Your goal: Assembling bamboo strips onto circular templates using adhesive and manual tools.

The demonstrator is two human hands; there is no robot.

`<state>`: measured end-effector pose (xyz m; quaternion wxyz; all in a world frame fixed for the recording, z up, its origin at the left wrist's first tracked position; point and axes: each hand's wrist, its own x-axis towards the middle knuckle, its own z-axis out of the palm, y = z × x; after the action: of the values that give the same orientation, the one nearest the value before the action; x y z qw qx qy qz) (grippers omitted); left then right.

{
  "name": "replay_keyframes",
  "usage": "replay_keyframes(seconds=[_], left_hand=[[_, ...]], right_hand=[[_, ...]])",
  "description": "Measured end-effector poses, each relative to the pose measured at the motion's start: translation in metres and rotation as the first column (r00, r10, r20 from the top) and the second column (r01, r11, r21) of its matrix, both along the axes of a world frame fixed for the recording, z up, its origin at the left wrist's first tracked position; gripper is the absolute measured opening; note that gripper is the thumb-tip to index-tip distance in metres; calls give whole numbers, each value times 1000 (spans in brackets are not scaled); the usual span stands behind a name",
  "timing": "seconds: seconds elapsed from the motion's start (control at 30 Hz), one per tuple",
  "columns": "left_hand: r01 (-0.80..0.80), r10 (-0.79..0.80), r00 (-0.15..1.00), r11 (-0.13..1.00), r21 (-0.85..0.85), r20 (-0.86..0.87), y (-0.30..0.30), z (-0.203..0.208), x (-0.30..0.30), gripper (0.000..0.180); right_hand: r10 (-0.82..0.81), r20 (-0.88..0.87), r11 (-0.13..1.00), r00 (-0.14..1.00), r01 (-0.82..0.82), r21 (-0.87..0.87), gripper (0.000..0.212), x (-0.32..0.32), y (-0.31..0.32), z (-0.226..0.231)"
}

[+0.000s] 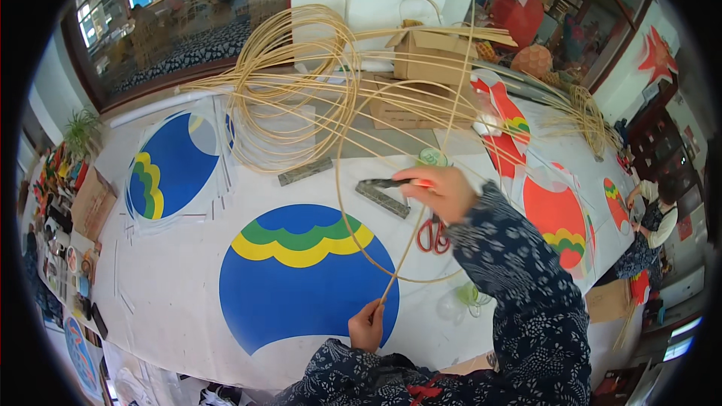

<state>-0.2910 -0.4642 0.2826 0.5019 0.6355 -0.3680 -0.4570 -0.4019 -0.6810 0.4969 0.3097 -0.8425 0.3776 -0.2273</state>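
Observation:
My left hand is closed at the near edge of the table, pinching a thin bamboo strip where its bent loop crosses a straight length. From there the strip curves around to the left and far side, and the straight length runs up past my right hand. Higher up, my right hand is closed on a slim black pen-like tool; its exact kind is unclear. Beneath the loop lies a blue round sheet with scalloped green and yellow bands. Red-handled scissors rest below my right wrist.
Grey bars lie near my right hand, beside a green tape roll. Coiled bamboo strips and cardboard boxes fill the back. Red sheets lie right, a blue one left. A person works at far right.

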Motion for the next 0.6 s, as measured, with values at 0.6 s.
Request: replay_keyframes(seconds=[0.6], left_hand=[[250,-248,968,967,-50,48,-27,30,42,14]], right_hand=[[-827,-40,560,560,828,18,14,-224,198,-164]])
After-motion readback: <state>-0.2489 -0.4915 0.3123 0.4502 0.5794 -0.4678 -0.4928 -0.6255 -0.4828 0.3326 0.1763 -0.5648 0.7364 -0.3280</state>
